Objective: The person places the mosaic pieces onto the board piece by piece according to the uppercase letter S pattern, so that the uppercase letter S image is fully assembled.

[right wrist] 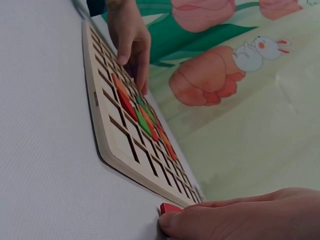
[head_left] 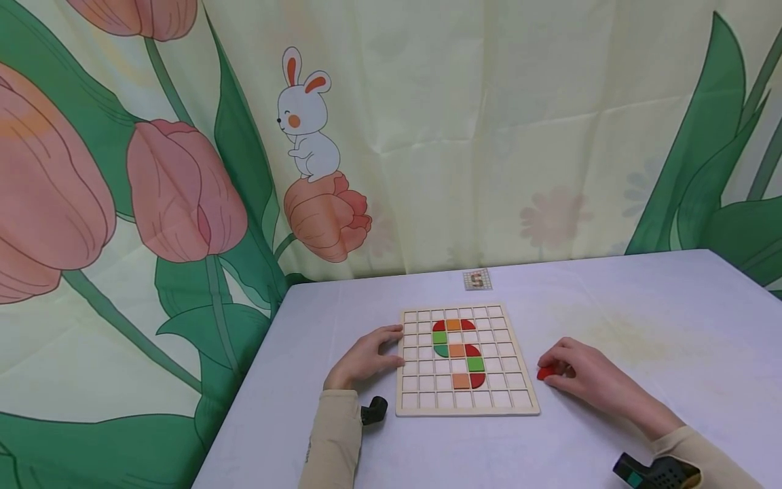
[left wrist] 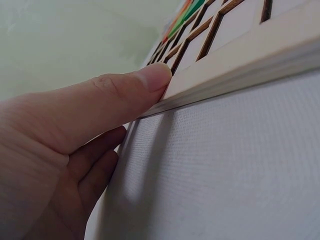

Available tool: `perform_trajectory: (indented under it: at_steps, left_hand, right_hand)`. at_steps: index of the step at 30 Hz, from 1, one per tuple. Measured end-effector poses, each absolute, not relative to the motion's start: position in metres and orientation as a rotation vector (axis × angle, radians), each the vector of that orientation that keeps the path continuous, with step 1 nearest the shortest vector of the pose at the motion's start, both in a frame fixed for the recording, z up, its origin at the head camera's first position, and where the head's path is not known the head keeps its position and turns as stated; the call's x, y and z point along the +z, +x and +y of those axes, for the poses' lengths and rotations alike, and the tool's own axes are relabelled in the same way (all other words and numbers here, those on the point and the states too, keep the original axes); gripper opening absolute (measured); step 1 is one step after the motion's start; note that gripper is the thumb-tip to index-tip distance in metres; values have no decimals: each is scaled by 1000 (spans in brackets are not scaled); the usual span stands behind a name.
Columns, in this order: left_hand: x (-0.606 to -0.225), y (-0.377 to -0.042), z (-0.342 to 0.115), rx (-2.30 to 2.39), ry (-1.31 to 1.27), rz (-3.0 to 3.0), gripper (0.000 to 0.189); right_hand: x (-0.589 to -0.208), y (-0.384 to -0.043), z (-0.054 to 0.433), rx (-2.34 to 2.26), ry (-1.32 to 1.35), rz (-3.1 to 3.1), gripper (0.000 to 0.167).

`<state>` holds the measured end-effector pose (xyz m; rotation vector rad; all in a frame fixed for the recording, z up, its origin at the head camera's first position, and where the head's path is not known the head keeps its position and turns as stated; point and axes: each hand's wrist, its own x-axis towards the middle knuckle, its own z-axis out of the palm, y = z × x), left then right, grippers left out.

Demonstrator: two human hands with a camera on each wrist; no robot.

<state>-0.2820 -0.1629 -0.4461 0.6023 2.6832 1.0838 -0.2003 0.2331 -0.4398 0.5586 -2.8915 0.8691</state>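
A wooden grid board (head_left: 497, 414) lies flat on the table, holding coloured tiles in an S-like shape. Among them are orange squares (head_left: 461, 381), light green squares (head_left: 475, 365), red rounded-corner tiles (head_left: 477, 380) and one dark green rounded tile (head_left: 441, 350). My left hand (head_left: 366, 356) touches the board's left edge with fingers spread; in the left wrist view its thumb (left wrist: 125, 92) rests against the rim. To the right of the board, my right hand (head_left: 583, 373) pinches a red tile (head_left: 546, 373) at the table surface. Its full outline is hidden by the fingers.
Behind the board, a small card (head_left: 477, 279) with a gridded S pattern lies near the table's far edge. The white-covered table (head_left: 611, 305) meets a printed curtain (head_left: 427, 170) at the back. Black cameras (head_left: 656, 472) sit at both wrists.
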Motion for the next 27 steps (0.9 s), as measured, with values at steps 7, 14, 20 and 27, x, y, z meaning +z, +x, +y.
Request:
perform_trajectory:
  at_steps: [7,14,20,27]
  left_hand:
    - [-445,-282,-163,1071,619,2693,59]
    - [-447,-282,-164,1066,613,2696,59]
    - [-449,-283,-164,1077,591,2688,59]
    - [-450,-284,-165,1067,605,2695,60]
  right_hand:
    - [-440,-201,234,865,572,-2872,20]
    - [-440,-201,235,859,567,-2866,20]
    - [-442,-201,235,832,607,-2759,25]
    - [-442,-200,233,845,689,-2798,29]
